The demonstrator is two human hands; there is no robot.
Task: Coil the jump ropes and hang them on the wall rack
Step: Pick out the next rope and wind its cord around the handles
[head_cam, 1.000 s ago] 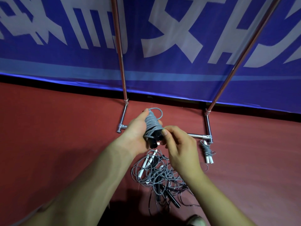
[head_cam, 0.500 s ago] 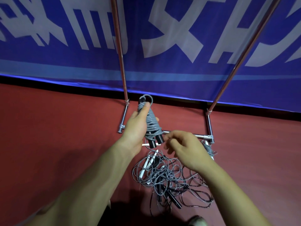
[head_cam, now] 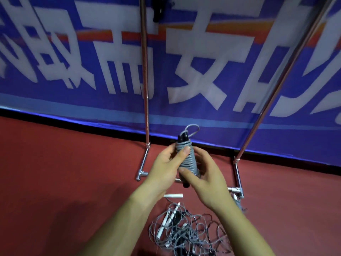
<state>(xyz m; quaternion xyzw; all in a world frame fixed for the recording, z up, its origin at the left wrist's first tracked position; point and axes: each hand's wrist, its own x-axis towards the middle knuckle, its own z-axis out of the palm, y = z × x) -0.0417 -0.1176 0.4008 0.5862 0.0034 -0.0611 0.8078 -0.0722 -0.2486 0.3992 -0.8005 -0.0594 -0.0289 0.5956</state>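
A grey jump rope [head_cam: 187, 159] is wound tightly around its two black handles, with a small loop sticking out at the top. My left hand [head_cam: 166, 169] grips the bundle from the left, thumb across the coils. My right hand [head_cam: 206, 174] holds its lower part from the right, thumb on the cord. The bundle stands nearly upright in front of the chrome rack [head_cam: 145, 100]. A tangled heap of grey ropes [head_cam: 186, 231] with white and black handles lies on the red floor below my forearms.
The rack's two chrome uprights rise in front of a blue banner [head_cam: 212, 74] with white characters; its feet and cross bar [head_cam: 235, 189] rest on the floor. A dark object [head_cam: 158, 10] hangs near the top left upright. A loose white handle [head_cam: 173, 195] lies on the floor.
My right hand has come back onto the coiled rope, which it had let go half a second ago. The view has tilted up, showing more of the rack and banner.
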